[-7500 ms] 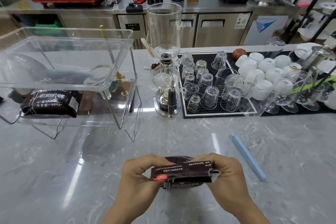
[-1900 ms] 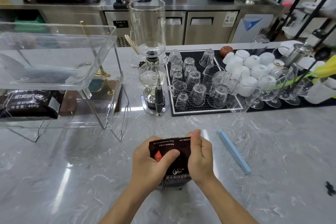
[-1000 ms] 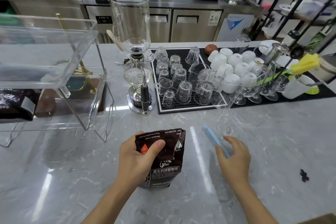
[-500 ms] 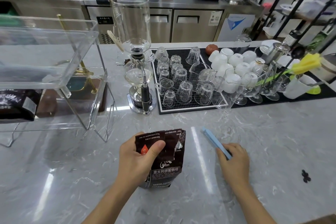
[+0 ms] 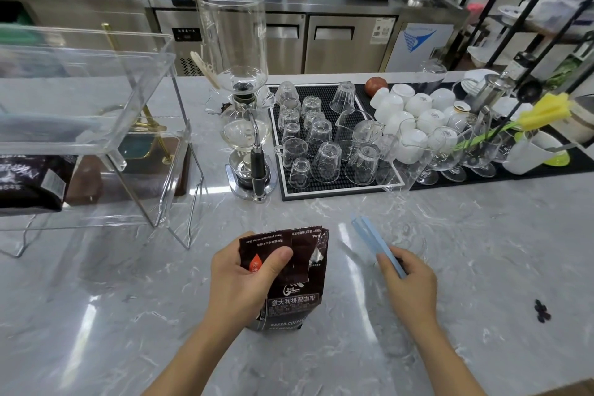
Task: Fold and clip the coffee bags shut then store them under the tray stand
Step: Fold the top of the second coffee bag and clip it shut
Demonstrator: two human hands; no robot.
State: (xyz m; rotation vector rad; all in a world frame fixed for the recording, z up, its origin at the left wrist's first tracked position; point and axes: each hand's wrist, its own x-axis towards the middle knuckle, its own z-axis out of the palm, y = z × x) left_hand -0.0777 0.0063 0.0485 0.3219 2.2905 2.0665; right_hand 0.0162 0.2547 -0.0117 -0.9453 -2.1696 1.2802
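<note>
Your left hand (image 5: pixel 244 280) clamps one folded coffee bag (image 5: pixel 294 286) reading "BAKED.COFFEE", your right hand (image 5: pixel 409 283) pinches one blue clip (image 5: pixel 374 243), a second bag (image 5: pixel 30 180) under the tray stand (image 5: pixel 96 138)

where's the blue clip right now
In the head view the blue clip is held in the right hand, lower centre-right, angled up over the marble counter, just right of the coffee bag in the left hand.

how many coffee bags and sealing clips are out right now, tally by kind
coffee bags: 2, one upright in the left hand, one under the tray stand
blue sealing clips: 1, in the right hand
total: 3
</note>
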